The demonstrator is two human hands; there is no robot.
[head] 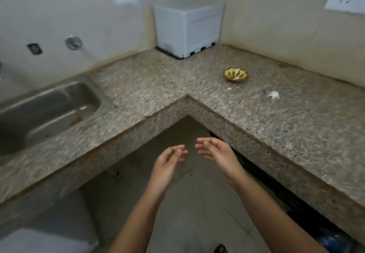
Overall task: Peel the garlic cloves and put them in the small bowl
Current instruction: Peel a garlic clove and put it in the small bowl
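1 small bowl (235, 74), red-rimmed with a yellow-green striped inside, is recorded standing upright on the granite counter (158, 79); its contents cannot be made out through the blur; 1 white garlic lump (274, 94) is noted on the counter near the bowl, to its right and nearer the camera, not touching it; whether it is peeled cannot be told; 1 smaller white fragment (228, 89) is seen just in front of the bowl, apart from it; 2 bare hands are observed well in front of the bowl, off the counter and over the floor (187, 203); the left hand (169, 160) is held with fingers loosely curled and relaxed, nothing being seen in its grasp; the right hand (215, 152) is likewise released, fingers slack and slightly bent, nothing held; the 2 hands are near each other, fingertips apart; a white box (187, 29) is noted behind the bowl and to its left, in the wall corner; a steel sink (49, 110) is set into the counter far to the left of the bowl.
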